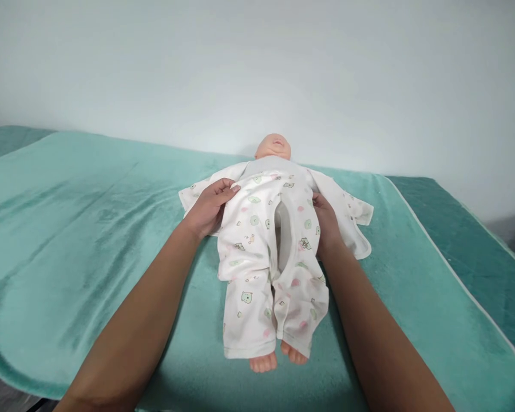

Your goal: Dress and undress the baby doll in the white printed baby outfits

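Handling the printed trousers (246, 229) on the doll (273, 147)

The trousers are lying between your two hands, covering the doll's belly and legs, with an open split running down the middle. Your left hand (208, 207) is holding their side near the waist, thumb on top, apparently pinching the cloth. Your right hand (326, 222) is reaching in at the opposite side; its fingertips are hiding behind the fabric, so whether they are gripping cannot be told.

For good handling, you should probably be drawing on both sides evenly, since pulling with one hand alone could be twisting the split off centre. The cloth is bunching around the knees, nearer you than either hand, so smoothing it there would likely be helping the waist sit level.

The doll is lying on its back, its bare feet (263, 363) poking from the cuffs on the near side of your hands. A white top (335, 197) is spreading out past both hands, its hem lying just beside the right one; be careful you are not catching it.

Beneath, a pale green blanket (90, 263) is wrinkling left of your left hand. Darker green cloth (476, 240) is showing well right of your right hand, and a wall (240, 68) is rising beyond both.
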### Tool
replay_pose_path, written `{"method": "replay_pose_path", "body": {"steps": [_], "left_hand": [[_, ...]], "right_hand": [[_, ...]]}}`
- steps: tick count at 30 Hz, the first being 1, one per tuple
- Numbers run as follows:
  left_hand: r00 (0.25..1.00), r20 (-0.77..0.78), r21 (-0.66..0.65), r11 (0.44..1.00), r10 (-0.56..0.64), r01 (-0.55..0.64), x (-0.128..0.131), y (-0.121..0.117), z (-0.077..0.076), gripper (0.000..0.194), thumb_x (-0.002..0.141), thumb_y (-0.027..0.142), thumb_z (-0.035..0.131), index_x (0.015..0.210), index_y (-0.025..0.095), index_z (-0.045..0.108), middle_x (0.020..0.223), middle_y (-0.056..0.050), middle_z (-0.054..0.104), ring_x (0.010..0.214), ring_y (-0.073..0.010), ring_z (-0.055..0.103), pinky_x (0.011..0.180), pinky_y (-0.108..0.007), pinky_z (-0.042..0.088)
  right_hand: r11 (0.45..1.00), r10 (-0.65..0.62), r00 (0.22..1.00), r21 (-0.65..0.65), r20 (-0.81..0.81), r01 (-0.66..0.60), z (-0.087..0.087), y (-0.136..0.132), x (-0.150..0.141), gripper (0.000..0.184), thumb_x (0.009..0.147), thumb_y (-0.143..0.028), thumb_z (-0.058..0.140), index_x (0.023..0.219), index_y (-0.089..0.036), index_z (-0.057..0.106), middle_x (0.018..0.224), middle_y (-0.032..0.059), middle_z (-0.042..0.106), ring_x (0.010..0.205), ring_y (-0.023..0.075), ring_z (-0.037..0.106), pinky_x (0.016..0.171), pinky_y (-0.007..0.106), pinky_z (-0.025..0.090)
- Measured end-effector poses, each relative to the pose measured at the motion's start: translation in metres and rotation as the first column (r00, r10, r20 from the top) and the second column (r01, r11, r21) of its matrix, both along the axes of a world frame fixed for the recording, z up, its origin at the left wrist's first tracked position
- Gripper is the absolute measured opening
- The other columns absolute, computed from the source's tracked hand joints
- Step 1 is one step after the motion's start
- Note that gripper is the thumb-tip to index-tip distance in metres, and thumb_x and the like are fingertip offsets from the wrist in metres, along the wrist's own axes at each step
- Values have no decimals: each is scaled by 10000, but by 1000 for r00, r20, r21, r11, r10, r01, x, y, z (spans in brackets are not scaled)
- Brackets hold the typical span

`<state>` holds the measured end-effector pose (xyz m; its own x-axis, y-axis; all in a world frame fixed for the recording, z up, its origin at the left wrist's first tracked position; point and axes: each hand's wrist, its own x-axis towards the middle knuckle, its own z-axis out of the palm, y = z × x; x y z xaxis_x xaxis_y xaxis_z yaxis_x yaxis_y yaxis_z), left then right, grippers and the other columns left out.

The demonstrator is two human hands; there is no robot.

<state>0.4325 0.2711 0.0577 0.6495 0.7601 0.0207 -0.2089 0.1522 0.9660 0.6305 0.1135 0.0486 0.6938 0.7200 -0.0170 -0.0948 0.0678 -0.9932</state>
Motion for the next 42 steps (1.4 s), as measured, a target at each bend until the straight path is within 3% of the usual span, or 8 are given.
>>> {"method": "replay_pose_path", "body": {"steps": [8, 13, 17, 23, 27, 34, 39, 42], "left_hand": [[982, -96, 383, 916, 163, -115, 7, -6, 2, 173, 807, 333, 747, 867, 225, 626, 936, -1, 625, 832, -143, 556, 747, -250, 436], [992, -63, 505, 861, 109, -62, 7, -5, 8, 121, 844, 298, 700, 881, 212, 623, 1332, -61, 588, 1210, -197, 560, 1010, -296, 431], [994, -88, 480, 877, 58, -9, 8, -9, 14, 160, 848, 318, 701, 844, 206, 588, 1402, -71, 593, 1214, -210, 575, 1013, -310, 424], [989, -82, 535, 843, 122, -60, 20, -6, 15, 183, 890, 347, 663, 818, 216, 558, 1116, -24, 695, 982, -180, 600, 883, -292, 431], [972, -59, 572, 806, 228, -154, 37, 15, 9, 194, 893, 329, 660, 787, 225, 535, 709, 34, 522, 688, -143, 457, 669, -271, 333], [946, -107, 521, 828, 305, -208, 60, 44, 2, 214, 893, 292, 651, 786, 234, 475, 629, 48, 430, 632, -147, 389, 635, -280, 292], [981, -110, 677, 735, 157, -42, 54, 35, 12, 110, 928, 324, 591, 893, 222, 570, 957, -21, 628, 918, -186, 552, 843, -301, 412], [988, -149, 686, 725, 50, 67, 50, 29, 18, 146, 946, 366, 565, 982, 226, 577, 1262, -62, 643, 1157, -218, 563, 983, -324, 419]], "right_hand": [[979, -203, 934, 75, 295, 189, -3, 4, 6, 158, 804, -388, 687, 895, -268, 643, 968, 13, 705, 930, 203, 632, 865, 346, 509], [997, -60, 944, 59, 325, 43, 6, 3, 13, 223, 793, -423, 738, 936, -263, 677, 1079, 23, 700, 986, 196, 616, 885, 339, 507], [986, 115, 942, 75, 315, -146, 7, 5, 24, 212, 760, -372, 779, 869, -249, 646, 1203, 22, 664, 1082, 182, 601, 949, 325, 483], [983, 169, 923, 11, 345, -184, 12, 11, 32, 219, 746, -340, 764, 774, -236, 574, 1030, 4, 667, 880, 158, 571, 755, 282, 456], [985, 169, 886, -39, 433, -169, 19, 15, 30, 172, 789, -335, 713, 779, -245, 566, 824, -26, 597, 739, 147, 501, 706, 286, 418], [993, 42, 786, 61, 617, -101, 19, 28, 23, 142, 857, -349, 680, 991, -301, 673, 1216, 31, 615, 1160, 227, 550, 1012, 395, 430], [965, 236, 762, -56, 602, -255, 33, 32, 27, 193, 843, -428, 737, 860, -266, 634, 1414, 27, 566, 1359, 268, 474, 1166, 460, 318], [920, 375, 724, -138, 579, -366, 41, 33, 33, 281, 836, -479, 745, 795, -242, 601, 1497, 28, 525, 1386, 286, 469, 1163, 461, 328]]}}
